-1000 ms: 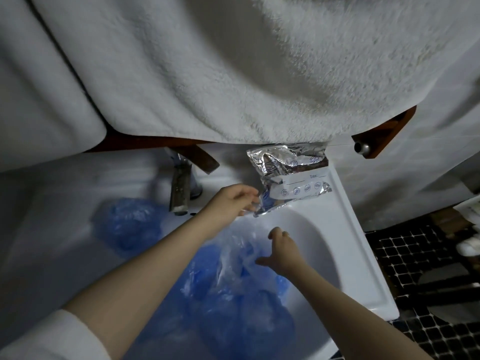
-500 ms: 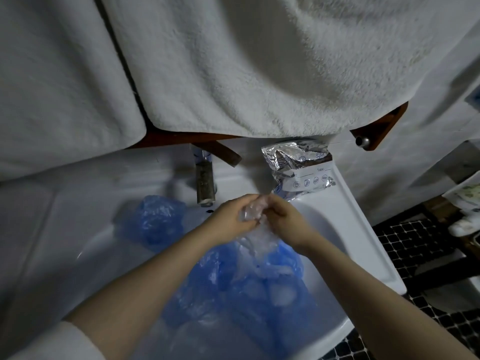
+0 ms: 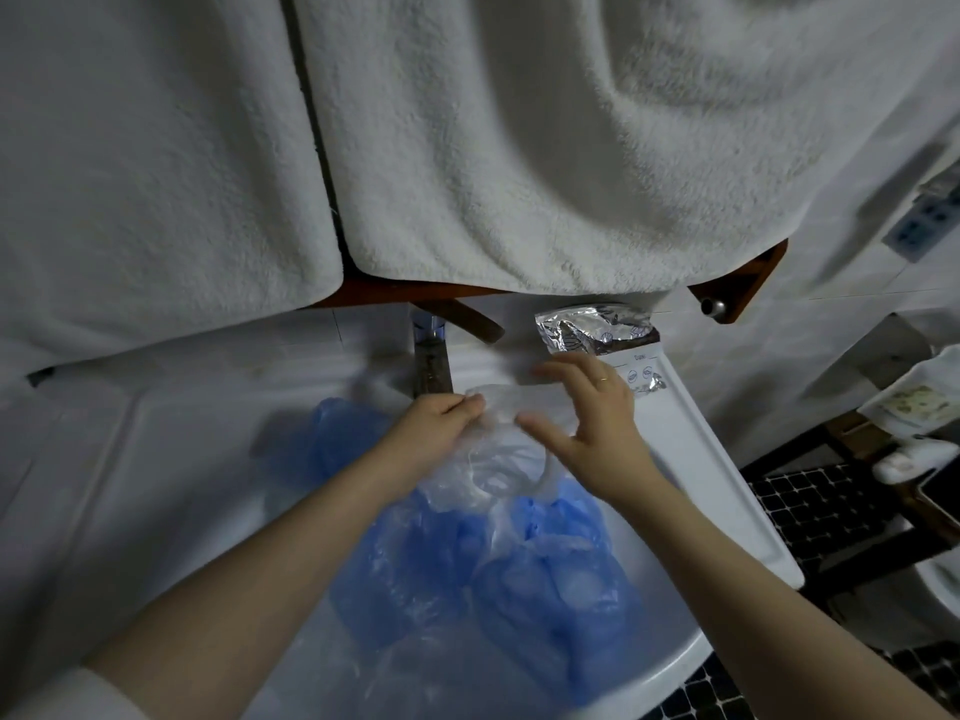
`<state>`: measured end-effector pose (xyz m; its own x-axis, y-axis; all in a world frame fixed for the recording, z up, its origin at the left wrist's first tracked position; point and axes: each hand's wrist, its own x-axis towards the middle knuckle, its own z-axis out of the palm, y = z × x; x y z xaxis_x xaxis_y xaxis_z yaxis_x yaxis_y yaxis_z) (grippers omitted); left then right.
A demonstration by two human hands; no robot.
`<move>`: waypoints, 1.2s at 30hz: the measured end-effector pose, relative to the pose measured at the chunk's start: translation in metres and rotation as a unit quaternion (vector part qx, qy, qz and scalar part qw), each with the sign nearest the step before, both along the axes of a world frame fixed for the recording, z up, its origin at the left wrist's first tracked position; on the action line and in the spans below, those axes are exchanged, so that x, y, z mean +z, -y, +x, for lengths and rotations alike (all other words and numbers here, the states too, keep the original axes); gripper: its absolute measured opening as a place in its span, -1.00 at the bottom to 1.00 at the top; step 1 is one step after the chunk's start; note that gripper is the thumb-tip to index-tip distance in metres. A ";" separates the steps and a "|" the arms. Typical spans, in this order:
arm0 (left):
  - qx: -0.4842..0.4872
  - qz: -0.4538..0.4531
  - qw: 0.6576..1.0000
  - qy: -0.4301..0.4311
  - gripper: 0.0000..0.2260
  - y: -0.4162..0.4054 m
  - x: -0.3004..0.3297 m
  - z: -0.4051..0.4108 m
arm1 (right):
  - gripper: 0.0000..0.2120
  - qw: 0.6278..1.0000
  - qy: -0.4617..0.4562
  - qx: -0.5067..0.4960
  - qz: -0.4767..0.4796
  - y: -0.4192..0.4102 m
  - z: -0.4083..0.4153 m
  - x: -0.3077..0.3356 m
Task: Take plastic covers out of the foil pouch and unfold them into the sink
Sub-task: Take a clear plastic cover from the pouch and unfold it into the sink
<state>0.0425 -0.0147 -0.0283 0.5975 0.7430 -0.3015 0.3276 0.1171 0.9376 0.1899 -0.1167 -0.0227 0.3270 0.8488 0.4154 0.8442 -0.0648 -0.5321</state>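
Right hand (image 3: 592, 423) now apart — fingers (image 3: 558, 368) spread (left hand (image 3: 434, 426) pinching clear cover (image 3: 498, 459))

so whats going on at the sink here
A person is unfolding a clear plastic cover over the sink. The left hand grips one edge of it, while the right hand has its fingers spread against the other side, apparently pulling it open. Several blue covers already lie opened in the basin. The foil pouch sits on the sink's back ledge, to the right of the tap, with white towels hanging above.
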 end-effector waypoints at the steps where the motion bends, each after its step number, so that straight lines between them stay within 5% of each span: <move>1: -0.001 -0.020 1.000 0.017 -0.77 0.001 0.004 0.000 | -0.54 0.996 0.085 0.018 0.000 -0.001 -0.003 0.000; 3: -0.010 -0.039 0.999 0.031 -0.77 0.004 0.011 -0.002 | -0.66 0.983 0.180 0.031 -0.014 -0.003 -0.009 -0.005; 5: -0.026 0.026 0.999 -0.017 -0.65 0.004 0.013 -0.004 | -0.75 0.991 0.117 0.022 -0.069 -0.005 -0.012 -0.003; 9: -0.085 0.176 0.977 -0.084 -0.36 0.008 0.014 -0.008 | -0.57 0.987 -0.010 0.028 -0.158 -0.005 -0.013 0.005; 13: -0.116 0.357 0.926 -0.032 -0.61 0.012 0.013 -0.008 | -0.46 0.982 -0.047 0.101 -0.152 -0.001 -0.024 0.013; 16: -0.070 0.316 0.946 -0.020 -0.83 0.008 0.013 -0.010 | -0.43 0.988 -0.019 0.042 -0.149 0.003 -0.024 0.009; 20: 0.019 0.194 0.980 0.030 -0.70 0.003 0.011 -0.014 | -0.40 0.972 0.047 -0.152 -0.175 0.012 -0.008 0.005; 23: 0.056 0.225 0.972 0.033 -0.66 -0.003 0.007 -0.019 | -0.48 0.945 -0.161 -0.204 -0.198 0.019 0.005 0.009; 26: 0.056 0.240 0.969 0.034 -0.70 -0.006 0.004 -0.021 | -0.91 0.832 -0.506 -0.188 -0.124 0.022 0.000 0.020; 29: 0.028 0.171 0.984 0.039 -0.69 -0.001 0.003 -0.020 | -0.74 0.728 -0.677 -0.099 -0.045 0.023 -0.006 0.024; 33: 0.005 0.129 0.990 0.054 -0.75 0.007 0.006 -0.019 | -0.65 0.691 -0.718 -0.082 -0.023 0.021 -0.022 0.028; 36: -0.002 0.070 0.993 0.094 -0.84 0.012 0.010 -0.018 | -0.70 0.735 -0.665 -0.112 -0.068 0.019 -0.031 0.027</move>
<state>0.0243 -0.0264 -0.0187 0.6367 0.7672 -0.0778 0.1451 -0.0201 0.9892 0.1589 -0.1354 0.0040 0.5046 0.7166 -0.4815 -0.4565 -0.2519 -0.8533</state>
